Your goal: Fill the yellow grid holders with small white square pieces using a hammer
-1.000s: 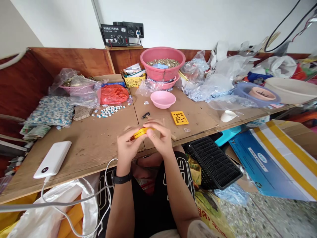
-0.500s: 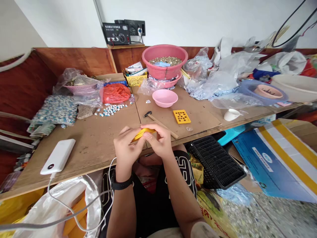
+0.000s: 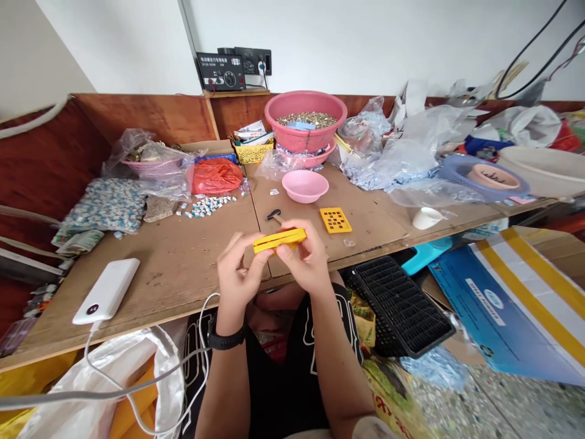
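Both my hands hold a flat yellow plastic piece point(image 3: 278, 240) above the table's front edge, its thin side with a seam along it facing me. My left hand point(image 3: 240, 268) pinches its left end between thumb and fingers. At the right end, my right hand point(image 3: 307, 259) grips it the same way. Just behind the hands lies a hammer point(image 3: 274, 215), its handle mostly hidden by my right hand. A yellow square plate with square holes point(image 3: 336, 221) lies flat to the right, and a small clear bit point(image 3: 349, 242) is near it.
A pink bowl point(image 3: 305, 186) stands behind the hands, with a large pink basin point(image 3: 306, 137) of small metal parts farther back. A white power bank point(image 3: 107, 291) with a cable lies left. A white cup point(image 3: 426, 217) is near the right edge; a black crate point(image 3: 404, 302) sits below.
The yellow piece has turned in my hands, so its long thin side now faces me and more of it shows. Both hands have shifted slightly right. The view has tilted a little upward.
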Demonstrator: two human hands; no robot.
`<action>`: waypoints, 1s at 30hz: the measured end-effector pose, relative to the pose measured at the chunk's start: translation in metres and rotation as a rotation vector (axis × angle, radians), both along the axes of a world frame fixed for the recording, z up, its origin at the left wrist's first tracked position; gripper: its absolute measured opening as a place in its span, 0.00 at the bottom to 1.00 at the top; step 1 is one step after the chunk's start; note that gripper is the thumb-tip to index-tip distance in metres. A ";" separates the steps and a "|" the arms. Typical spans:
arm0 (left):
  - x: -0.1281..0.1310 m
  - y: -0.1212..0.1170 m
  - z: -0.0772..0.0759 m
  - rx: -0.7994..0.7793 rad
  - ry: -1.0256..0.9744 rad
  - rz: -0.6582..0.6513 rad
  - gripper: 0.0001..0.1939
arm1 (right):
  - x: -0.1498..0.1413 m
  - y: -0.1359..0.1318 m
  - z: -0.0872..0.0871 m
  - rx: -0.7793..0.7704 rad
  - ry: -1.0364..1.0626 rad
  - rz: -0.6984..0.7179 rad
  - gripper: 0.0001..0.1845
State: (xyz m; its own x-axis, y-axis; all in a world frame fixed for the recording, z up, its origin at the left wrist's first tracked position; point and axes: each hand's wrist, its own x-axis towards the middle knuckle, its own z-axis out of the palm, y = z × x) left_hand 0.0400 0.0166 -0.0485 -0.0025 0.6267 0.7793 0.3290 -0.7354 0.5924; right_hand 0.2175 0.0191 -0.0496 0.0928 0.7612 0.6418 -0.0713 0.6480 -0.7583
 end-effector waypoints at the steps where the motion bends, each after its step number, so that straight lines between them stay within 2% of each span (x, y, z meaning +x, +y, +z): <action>1: 0.002 -0.002 0.002 0.030 0.011 0.026 0.13 | -0.003 0.000 -0.002 -0.002 0.027 -0.019 0.21; 3: 0.007 -0.006 0.006 0.080 0.031 0.090 0.13 | -0.010 0.001 -0.007 -0.015 0.102 -0.047 0.22; 6: 0.010 -0.010 0.010 0.123 0.037 0.135 0.13 | -0.017 0.002 -0.013 -0.056 0.186 -0.006 0.25; 10: 0.010 -0.012 0.011 0.105 0.021 0.105 0.11 | -0.021 0.002 -0.014 -0.092 0.286 0.069 0.25; 16: 0.000 -0.006 0.007 0.023 0.007 -0.002 0.15 | -0.023 0.009 -0.014 -0.155 0.452 0.171 0.26; 19: -0.005 -0.001 0.004 0.025 0.062 0.035 0.12 | -0.023 0.016 -0.017 -0.135 0.522 0.182 0.22; 20: -0.005 0.000 0.004 0.034 0.084 0.077 0.12 | -0.022 0.018 -0.018 -0.118 0.503 0.149 0.20; 22: -0.006 0.001 0.004 0.070 0.131 0.180 0.13 | -0.019 0.018 -0.017 -0.060 0.380 -0.012 0.18; 24: -0.006 0.001 0.004 0.114 0.175 0.257 0.13 | -0.014 0.015 -0.013 0.038 0.176 -0.213 0.21; 25: -0.005 0.001 0.005 0.133 0.191 0.273 0.12 | -0.013 0.012 -0.010 0.088 0.059 -0.259 0.23; 28: -0.004 -0.001 0.003 0.147 0.185 0.264 0.12 | -0.013 0.004 -0.004 0.156 -0.172 -0.205 0.28; 30: -0.003 0.001 -0.001 0.094 0.160 0.238 0.12 | -0.018 0.003 -0.004 0.121 -0.152 -0.204 0.30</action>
State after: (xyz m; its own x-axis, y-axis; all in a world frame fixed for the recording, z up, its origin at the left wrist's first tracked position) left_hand 0.0372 0.0172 -0.0497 -0.0131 0.5486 0.8360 0.5826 -0.6753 0.4522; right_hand 0.1994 0.0217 -0.0539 0.1320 0.6535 0.7453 0.1783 0.7240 -0.6664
